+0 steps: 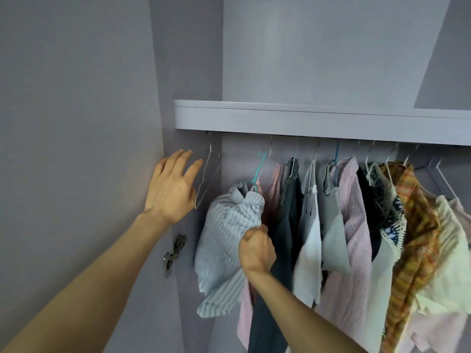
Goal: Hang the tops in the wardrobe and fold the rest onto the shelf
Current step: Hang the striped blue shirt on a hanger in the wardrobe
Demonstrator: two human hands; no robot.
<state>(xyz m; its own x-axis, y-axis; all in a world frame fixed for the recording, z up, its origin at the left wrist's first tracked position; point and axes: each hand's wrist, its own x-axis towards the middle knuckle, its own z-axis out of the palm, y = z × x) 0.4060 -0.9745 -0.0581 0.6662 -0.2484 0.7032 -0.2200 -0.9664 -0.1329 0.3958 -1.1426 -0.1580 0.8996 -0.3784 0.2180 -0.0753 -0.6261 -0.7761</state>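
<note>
wardrobe (318, 121): right hand (257, 250) grips striped shirt (224, 245), hanging lengthwise down.

Your right hand (257, 248) is clenched around the bunched fabric of a grey-and-white striped shirt (224, 248), which sits on a teal hanger (258, 171); the hanger's hook is tilted and below the rail, not on it. Your left hand (173, 184) is raised with fingers spread and straight, just beside an empty wire hanger (207, 179) that hangs at the rail's left end (whether the fingertips touch the wire is hard to tell). To the right of the shirt hangs a row of tops: a pink striped shirt (354, 225), a dark garment (288, 225), a grey top (331, 225) and an orange plaid shirt (413, 238). A shelf (305, 118) runs above the rail. A metal hinge (174, 250) sits on the wardrobe's left wall.
</note>
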